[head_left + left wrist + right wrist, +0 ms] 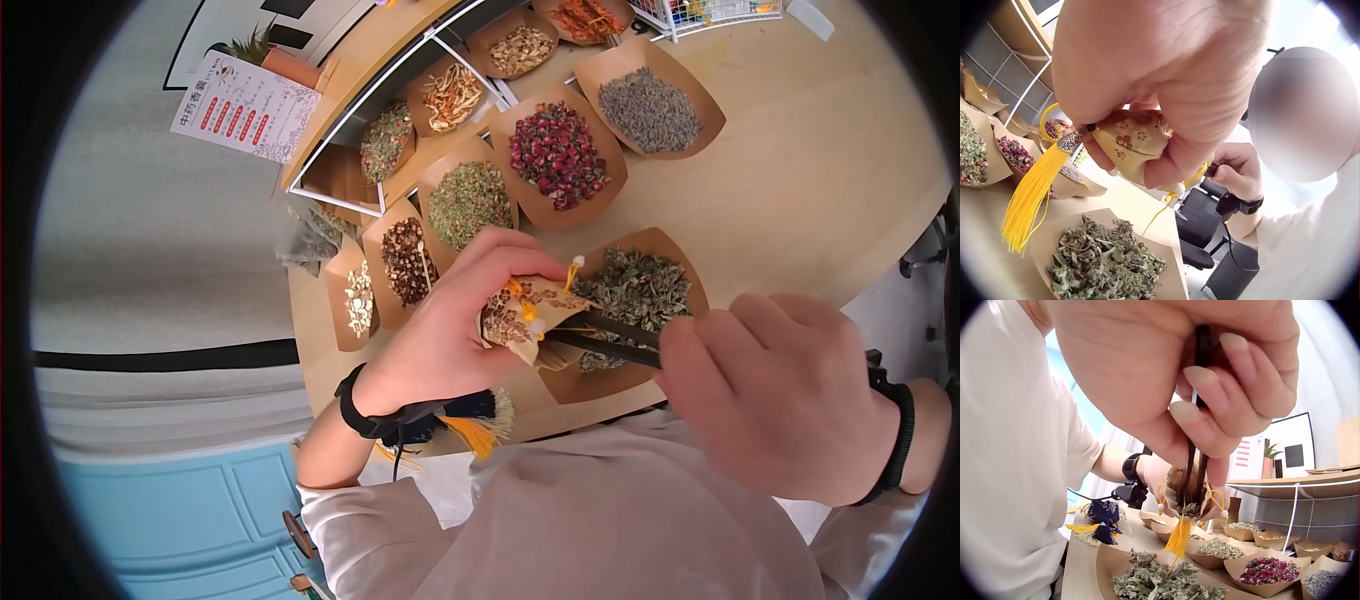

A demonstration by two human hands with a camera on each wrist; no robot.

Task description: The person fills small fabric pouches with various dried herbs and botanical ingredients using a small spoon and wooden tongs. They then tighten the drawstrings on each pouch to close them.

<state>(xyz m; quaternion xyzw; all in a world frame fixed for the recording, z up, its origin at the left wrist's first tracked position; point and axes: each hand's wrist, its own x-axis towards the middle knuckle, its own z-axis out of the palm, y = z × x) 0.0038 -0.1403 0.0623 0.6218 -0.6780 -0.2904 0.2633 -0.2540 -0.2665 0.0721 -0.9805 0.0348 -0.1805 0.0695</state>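
Observation:
A small gold patterned pouch [535,312] with yellow cords and white beads is gripped by the left hand [455,320]. From the left wrist view, a yellow tassel [1035,194] hangs off the pouch [1132,144]. The right hand [780,395] holds dark tweezers [625,340], their tips inside the pouch's mouth. In the right wrist view the tweezers [1194,462] reach down into the open mouth, where some dried herb [1190,509] shows. Below the hands sits a paper tray [575,385] of grey-green dried leaves [640,290].
Paper trays of rosebuds [560,155], lavender-coloured buds [650,110], green herb mix [470,205] and dark pieces [405,260] stand beyond the hands. A white-framed wooden shelf [365,80] holds more trays. Dark blue tasselled items [465,410] lie by the left forearm.

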